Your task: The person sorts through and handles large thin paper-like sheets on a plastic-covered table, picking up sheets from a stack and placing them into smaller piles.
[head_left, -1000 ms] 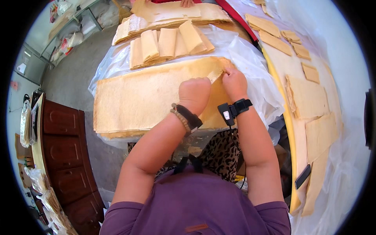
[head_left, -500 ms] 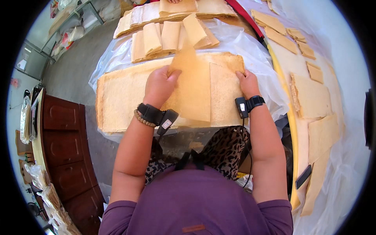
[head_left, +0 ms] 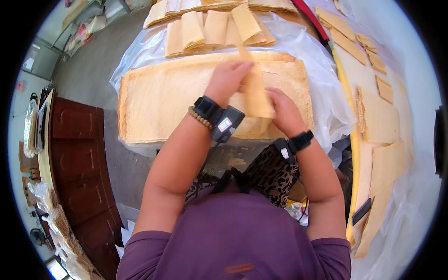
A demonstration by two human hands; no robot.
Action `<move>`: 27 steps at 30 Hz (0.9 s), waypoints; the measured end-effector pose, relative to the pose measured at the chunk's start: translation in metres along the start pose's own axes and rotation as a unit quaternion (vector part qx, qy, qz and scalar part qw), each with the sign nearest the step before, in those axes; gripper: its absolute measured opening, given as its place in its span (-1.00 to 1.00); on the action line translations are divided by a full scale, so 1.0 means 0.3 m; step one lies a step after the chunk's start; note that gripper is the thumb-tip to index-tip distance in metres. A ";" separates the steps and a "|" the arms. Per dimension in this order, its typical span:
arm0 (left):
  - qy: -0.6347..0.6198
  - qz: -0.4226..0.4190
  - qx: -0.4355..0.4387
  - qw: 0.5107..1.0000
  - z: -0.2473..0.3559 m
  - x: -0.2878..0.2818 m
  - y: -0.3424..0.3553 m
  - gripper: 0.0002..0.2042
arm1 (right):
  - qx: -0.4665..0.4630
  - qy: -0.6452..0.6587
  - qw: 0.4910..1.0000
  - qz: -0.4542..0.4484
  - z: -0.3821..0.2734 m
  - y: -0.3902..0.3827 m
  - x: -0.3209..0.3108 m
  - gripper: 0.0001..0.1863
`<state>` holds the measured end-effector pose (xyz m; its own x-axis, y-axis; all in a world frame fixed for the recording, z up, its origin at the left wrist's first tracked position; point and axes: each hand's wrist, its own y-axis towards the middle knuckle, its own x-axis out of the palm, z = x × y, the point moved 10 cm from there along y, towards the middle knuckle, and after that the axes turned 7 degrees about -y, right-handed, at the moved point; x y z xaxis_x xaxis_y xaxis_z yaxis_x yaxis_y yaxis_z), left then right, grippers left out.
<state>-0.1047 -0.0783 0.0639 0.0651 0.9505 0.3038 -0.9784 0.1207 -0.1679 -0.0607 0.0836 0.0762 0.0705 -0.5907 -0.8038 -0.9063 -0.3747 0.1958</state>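
Desk [head_left: 304, 24], near edge: stack of tan sheets [head_left: 163, 100] | right hand [head_left: 284, 112]: fingers curled beside blurred tan strip [head_left: 255, 95], grip cannot be told | left hand [head_left: 227, 81]: closed, pinching strip over stack | toward far edge: folded sheets [head_left: 215, 29]

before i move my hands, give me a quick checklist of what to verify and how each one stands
1. Left hand has a grip on the tan strip: ok, thumb over its upper part.
2. Right hand has a firm grip: cannot tell, it is at the strip's lower right edge but blurred.
3. Strip's edges lined up: cannot tell, motion blur.
4. Stack of tan sheets lying flat beneath the hands: ok.
5. Folded pieces clear of both hands: ok, they lie beyond the stack.
6. Dark phone out of the way: ok, off to the right.
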 end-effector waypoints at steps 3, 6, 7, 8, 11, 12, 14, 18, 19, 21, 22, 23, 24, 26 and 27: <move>-0.077 -0.160 0.025 0.984 0.020 0.146 -0.136 -0.64 | 0.080 0.083 0.993 -0.030 0.019 -0.164 0.033 -0.59; 0.147 -0.195 0.075 0.967 -0.036 0.117 -0.311 -0.67 | 0.104 0.079 0.987 -0.091 -0.064 -0.272 0.046 -0.57; 0.273 -0.181 0.100 0.939 -0.033 0.089 -0.368 -0.71 | 0.102 0.071 0.991 -0.057 -0.068 -0.296 0.035 -0.57; 0.278 -0.178 0.096 0.939 -0.044 0.063 -0.411 -0.71 | 0.106 0.059 0.992 -0.018 -0.058 -0.312 0.017 -0.57; 0.549 -0.245 0.189 0.777 -0.146 0.080 -0.558 -0.67 | 0.306 0.130 0.941 -0.063 0.123 -0.340 0.145 -0.58; 0.575 -0.243 0.264 0.735 -0.155 0.092 -0.608 -0.65 | 0.388 0.137 0.906 -0.094 0.176 -0.365 0.170 -0.57; 0.586 -0.241 0.344 0.693 -0.185 0.123 -0.666 -0.62 | 0.404 0.207 0.890 -0.050 0.158 -0.332 0.184 -0.57; 0.663 -0.183 0.353 0.634 -0.192 0.143 -0.648 -0.58 | 0.379 0.389 0.838 0.052 0.129 -0.286 0.153 -0.58; 0.658 -0.192 0.319 0.655 -0.196 0.143 -0.637 -0.58 | 0.378 0.387 0.839 0.056 0.132 -0.281 0.148 -0.58; 0.647 -0.206 0.283 0.678 -0.209 0.153 -0.627 -0.58 | 0.386 0.429 0.816 0.038 0.137 -0.294 0.178 -0.58; 0.637 -0.195 0.343 0.662 -0.181 0.177 -0.632 -0.58 | 0.389 0.426 0.816 0.040 0.138 -0.297 0.174 -0.58; 0.629 -0.180 0.400 0.642 -0.150 0.193 -0.645 -0.58 | 0.373 0.374 0.849 0.027 0.125 -0.285 0.160 -0.60; 0.628 -0.179 0.400 0.643 -0.160 0.191 -0.632 -0.58 | 0.354 0.320 0.878 0.014 0.110 -0.275 0.148 -0.62; 0.662 -0.192 0.388 0.611 -0.224 0.188 -0.603 -0.58 | 0.351 0.327 0.877 0.023 0.093 -0.269 0.145 -0.63; 0.663 -0.191 0.390 0.610 -0.238 0.187 -0.602 -0.58 | 0.348 0.336 0.875 0.033 0.088 -0.262 0.139 -0.64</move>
<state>0.0897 -0.0264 0.0443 -0.0869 0.3554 -0.9307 -0.6047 0.7236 0.3328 0.0026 0.1073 0.0124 0.0254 -0.9687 -0.2471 -0.9354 0.0642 -0.3477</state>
